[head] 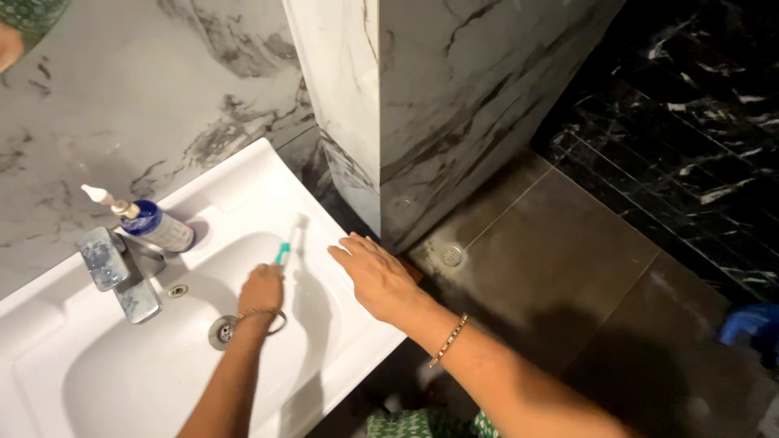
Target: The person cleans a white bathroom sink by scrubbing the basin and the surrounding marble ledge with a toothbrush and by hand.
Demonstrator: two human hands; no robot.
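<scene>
My left hand [260,292] is closed around a toothbrush [289,240] with a teal and white handle, its head pointing up toward the right rim of the white sink [243,182]. The hand hovers over the basin, just right of the drain [222,331]. My right hand [375,274] lies flat with fingers spread on the sink's right edge, holding nothing. Both wrists wear thin bracelets.
A chrome tap [120,276] stands at the basin's left, with a blue pump bottle [150,223] behind it. Grey marble walls [454,105] rise behind and right of the sink. A floor drain [451,255] sits in the dark tiled floor. Something blue [751,323] is at the far right.
</scene>
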